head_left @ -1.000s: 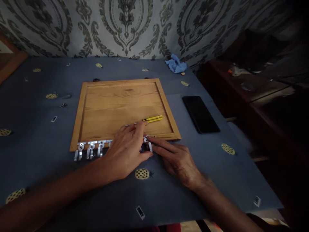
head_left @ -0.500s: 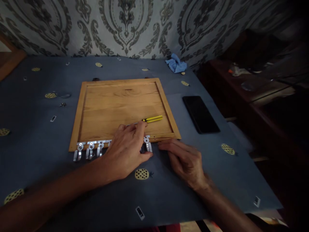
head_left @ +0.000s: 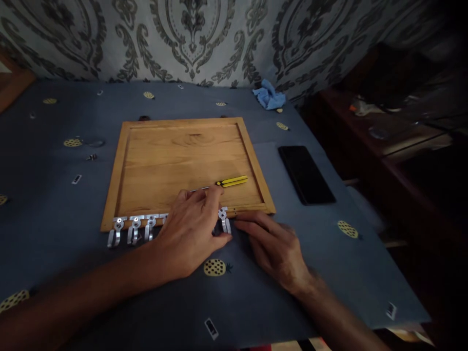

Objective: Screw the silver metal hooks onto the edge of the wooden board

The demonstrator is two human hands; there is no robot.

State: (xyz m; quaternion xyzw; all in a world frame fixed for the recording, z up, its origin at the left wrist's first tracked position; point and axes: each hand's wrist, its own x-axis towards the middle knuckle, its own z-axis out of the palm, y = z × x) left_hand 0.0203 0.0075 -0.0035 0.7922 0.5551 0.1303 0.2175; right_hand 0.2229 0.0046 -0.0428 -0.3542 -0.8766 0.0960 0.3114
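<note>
A framed wooden board (head_left: 183,151) lies flat on the table. Along its front edge runs a metal hook rail (head_left: 136,223), its silvery hooks jutting toward me. My left hand (head_left: 192,231) is bent over the rail, fingers on the board side and thumb by the rightmost hook (head_left: 224,222); it covers the middle hooks. Just beyond those fingers lies a screwdriver (head_left: 232,181) with a yellow and black handle, its shaft partly hidden. My right hand (head_left: 276,248) is closed at the board's front right edge, fingertips near the rail's end; what they pinch is hidden.
A black phone (head_left: 306,174) lies right of the board. Behind it is a crumpled blue cloth (head_left: 269,95). Small metal pieces (head_left: 91,157) lie on the left of the blue tablecloth (head_left: 153,312). A patterned wall (head_left: 193,39) stands behind the table.
The view has shifted slightly. My right hand's fingertips have moved a little left along the board's front edge. My left hand stays where it was on the rail.
</note>
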